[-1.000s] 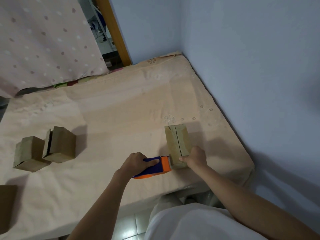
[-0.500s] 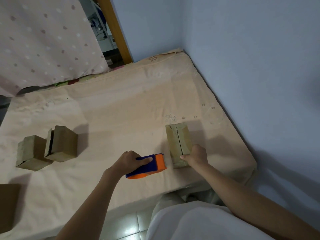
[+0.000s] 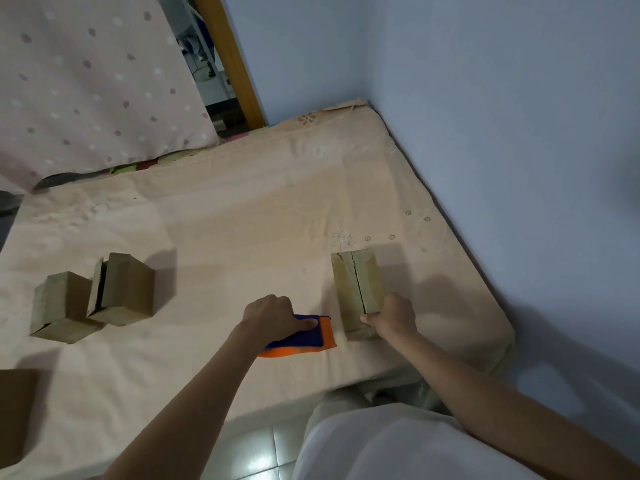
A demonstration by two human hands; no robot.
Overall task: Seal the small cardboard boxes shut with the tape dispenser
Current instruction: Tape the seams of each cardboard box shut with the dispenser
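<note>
Tape dispenser (image 3: pixel 302 336) clenched in left hand (image 3: pixel 269 316), right hand (image 3: pixel 393 315) gripping cardboard box (image 3: pixel 357 289) (seam visible), on mattress (image 3: pixel 242 220)

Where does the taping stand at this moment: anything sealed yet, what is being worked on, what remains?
Nothing looks sealed for certain. In hand: the right hand steadies the box, whose top seam shows as a dark open line, while the left hand grips the tape dispenser just beside it. Left: two boxes at far left, one with a visible gap between flaps.
</note>
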